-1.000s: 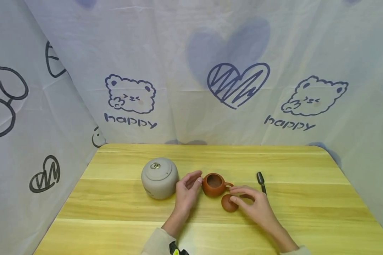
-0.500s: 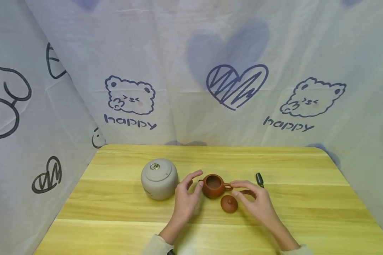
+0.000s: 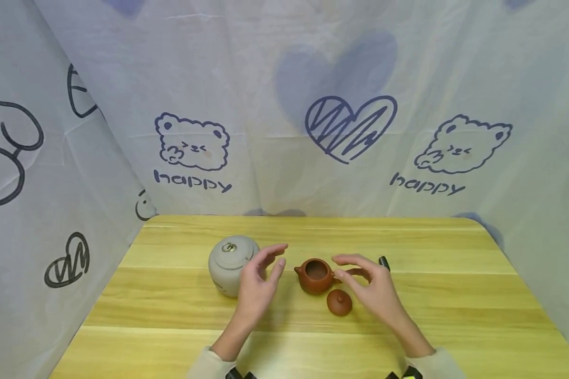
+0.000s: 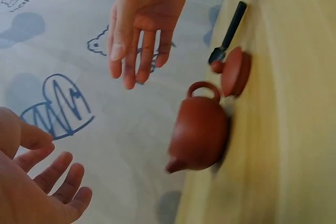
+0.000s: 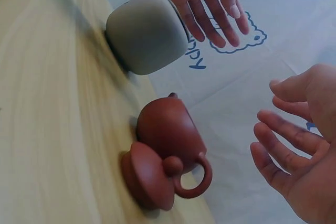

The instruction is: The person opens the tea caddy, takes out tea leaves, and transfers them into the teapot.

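A small reddish-brown clay teapot (image 3: 314, 284) stands upright and uncovered on the table, spout to the left and handle to the right. Its round lid (image 3: 339, 303) lies knob up just in front of it on the right. My left hand (image 3: 257, 284), fingers loosely bent and holding nothing, hovers between the teapot and a grey lidded jar (image 3: 224, 268), covering part of the jar in the head view. Above the teapot's handle side is my right hand (image 3: 372, 287), relaxed with nothing in it. Both wrist views show the hands apart from the teapot (image 4: 199, 132) and lid (image 5: 149, 174).
A small dark scoop (image 4: 228, 35) lies on the table to the right of the teapot, mostly hidden behind the right hand in the head view. White printed cloth (image 3: 275, 158) hangs behind the wooden table (image 3: 170, 326) and along its sides.
My right hand has left the lid and risen past the teapot's handle. The left hand has drawn away from the spout, up and to the left. Teapot, lid and jar stay in place.
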Demonstrator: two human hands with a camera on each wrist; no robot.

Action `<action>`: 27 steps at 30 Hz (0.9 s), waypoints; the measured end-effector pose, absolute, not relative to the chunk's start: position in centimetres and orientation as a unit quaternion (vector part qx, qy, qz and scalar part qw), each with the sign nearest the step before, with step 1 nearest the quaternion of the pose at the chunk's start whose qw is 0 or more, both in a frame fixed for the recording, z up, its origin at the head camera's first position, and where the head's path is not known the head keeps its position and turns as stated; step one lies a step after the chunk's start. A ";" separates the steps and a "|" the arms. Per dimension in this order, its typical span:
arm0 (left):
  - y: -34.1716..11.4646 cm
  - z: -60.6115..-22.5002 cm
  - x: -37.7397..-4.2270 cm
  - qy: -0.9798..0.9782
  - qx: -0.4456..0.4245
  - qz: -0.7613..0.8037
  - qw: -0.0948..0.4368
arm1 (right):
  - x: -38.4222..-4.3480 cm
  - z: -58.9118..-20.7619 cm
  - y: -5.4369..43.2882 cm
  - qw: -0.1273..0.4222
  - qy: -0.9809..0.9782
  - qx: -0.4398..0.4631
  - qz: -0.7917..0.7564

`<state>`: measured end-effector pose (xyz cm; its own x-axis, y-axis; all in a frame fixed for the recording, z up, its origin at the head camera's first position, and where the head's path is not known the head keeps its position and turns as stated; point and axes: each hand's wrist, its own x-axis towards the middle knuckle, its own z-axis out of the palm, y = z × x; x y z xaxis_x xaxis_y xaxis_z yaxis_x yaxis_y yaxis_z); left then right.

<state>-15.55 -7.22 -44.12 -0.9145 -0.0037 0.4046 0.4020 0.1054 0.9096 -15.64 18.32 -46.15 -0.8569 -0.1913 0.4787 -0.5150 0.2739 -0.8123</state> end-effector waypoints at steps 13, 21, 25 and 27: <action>-11.8 -41.9 -15.9 -0.769 -0.168 -0.582 0.204 | -16.6 -45.3 16.2 0.138 -0.762 0.235 0.588; -14.6 -41.8 -16.7 -0.791 -0.157 -0.552 0.211 | -17.2 -44.8 14.4 0.117 -0.758 0.222 0.602; -15.7 -41.8 -17.1 -0.804 -0.154 -0.535 0.208 | -17.5 -44.5 13.7 0.113 -0.754 0.220 0.609; -16.1 -41.9 -17.2 -0.809 -0.150 -0.529 0.210 | -17.6 -44.4 13.4 0.110 -0.752 0.220 0.612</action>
<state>-17.23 -16.13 -41.89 -0.8669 0.0201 0.4980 0.4644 0.3958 0.7923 -17.61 13.36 -44.45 -0.8788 -0.1961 0.4351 -0.4658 0.1546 -0.8713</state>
